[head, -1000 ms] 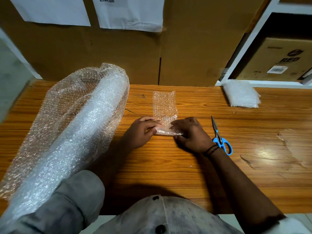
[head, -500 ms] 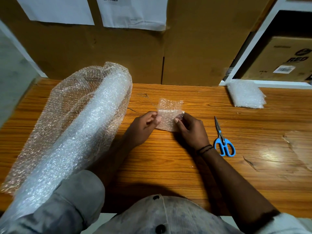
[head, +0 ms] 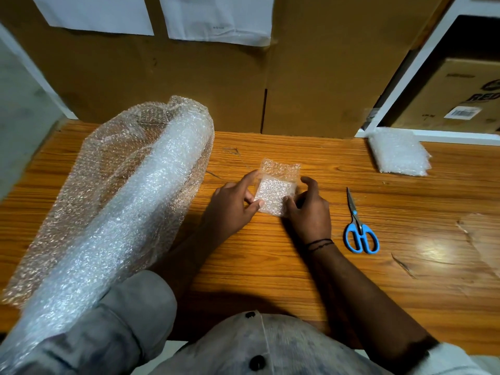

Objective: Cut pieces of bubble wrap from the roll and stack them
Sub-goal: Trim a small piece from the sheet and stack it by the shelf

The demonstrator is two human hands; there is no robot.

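Note:
A small folded piece of bubble wrap (head: 276, 189) lies on the wooden table (head: 270, 261) at its middle. My left hand (head: 234, 205) pinches its left edge between thumb and fingers. My right hand (head: 308, 209) holds its right edge, thumb on top and fingers curled at the far corner. The big bubble wrap roll (head: 119, 201) lies slantwise on the left, its loose sheet spread over it. A stack of cut pieces (head: 397, 151) sits at the back right. Blue-handled scissors (head: 358, 226) lie closed to the right of my right hand.
Cardboard boxes (head: 211, 82) stand along the table's back edge with white papers stuck on them. A white shelf frame (head: 414, 66) with a labelled carton (head: 457, 98) is at the back right. The table's veneer is peeled at the right (head: 476, 234).
The long strip has been folded over on itself into a short piece. Both hands have shifted from its near end to its two sides.

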